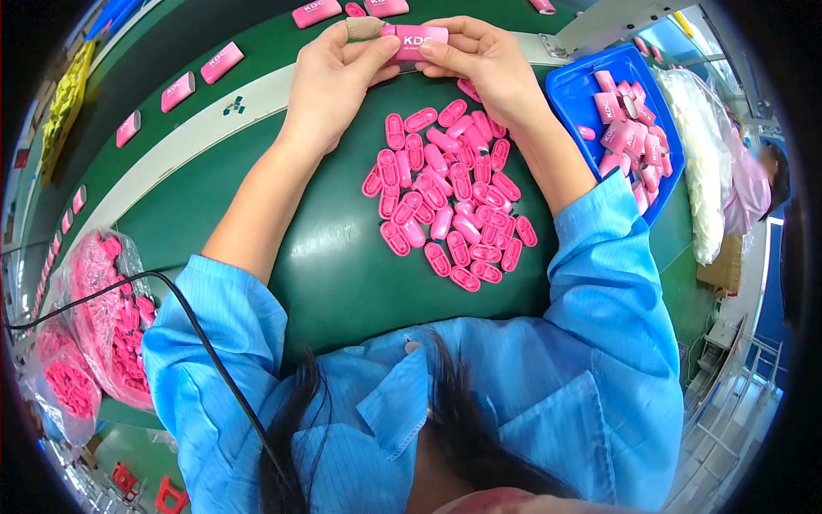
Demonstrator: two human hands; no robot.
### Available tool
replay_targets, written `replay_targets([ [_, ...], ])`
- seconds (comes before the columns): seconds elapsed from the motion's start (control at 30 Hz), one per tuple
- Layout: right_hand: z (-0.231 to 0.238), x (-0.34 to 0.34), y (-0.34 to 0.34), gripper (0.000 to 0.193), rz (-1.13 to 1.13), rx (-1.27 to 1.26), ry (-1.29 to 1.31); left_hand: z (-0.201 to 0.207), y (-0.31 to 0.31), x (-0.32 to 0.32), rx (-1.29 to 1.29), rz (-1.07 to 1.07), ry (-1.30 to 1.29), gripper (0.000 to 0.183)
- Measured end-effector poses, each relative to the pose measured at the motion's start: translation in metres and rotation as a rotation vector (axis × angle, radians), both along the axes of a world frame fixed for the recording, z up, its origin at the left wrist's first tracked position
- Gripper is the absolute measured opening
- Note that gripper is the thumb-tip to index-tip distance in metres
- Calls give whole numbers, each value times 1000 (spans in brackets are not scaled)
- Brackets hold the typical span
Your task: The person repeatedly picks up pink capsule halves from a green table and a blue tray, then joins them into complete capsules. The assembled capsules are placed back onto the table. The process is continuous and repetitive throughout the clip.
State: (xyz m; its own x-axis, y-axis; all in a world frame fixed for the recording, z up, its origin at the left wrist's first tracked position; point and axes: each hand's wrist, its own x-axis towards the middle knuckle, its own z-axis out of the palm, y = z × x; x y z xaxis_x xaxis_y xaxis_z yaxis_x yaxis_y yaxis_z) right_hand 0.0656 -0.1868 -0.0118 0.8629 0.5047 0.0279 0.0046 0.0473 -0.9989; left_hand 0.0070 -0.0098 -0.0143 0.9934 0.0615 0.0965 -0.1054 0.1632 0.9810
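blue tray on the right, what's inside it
The blue tray holds a heap of pink casings, with a small rounded pink piece left of them. Whatever lies beneath the top casings is covered.

We've got a dark green worktop (342,283) mid-frame, glare spot (325,231) left of centre. Pale strip (265,90) arcs along its far edge, green belt-like surface (257,43) beyond, upper left. Metal bracket (608,26) upper right. Green floor (150,454) and red stool-like pieces (171,495) lower left. At right we see a cardboard box (723,265) and blue panel (775,265), metal tube frame (736,385) lower right; outer rim too dark for us to read.
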Motion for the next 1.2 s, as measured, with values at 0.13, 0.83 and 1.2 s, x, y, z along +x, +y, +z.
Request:
replay_targets([
  [0.13, 0, -6, 0, 31, -29, 10, -48, 3, 1, -3, 78, 26, -31, 32],
  [0.83, -6, 76, 11, 29, -278, -445, -527, 25, 48, 37, 1244, 538, -537, 23],
  [1.2, -1, 57, 70, 30, -139, -715, -1311, 18, 50, 40, 1495, 446, -412, 18],
])
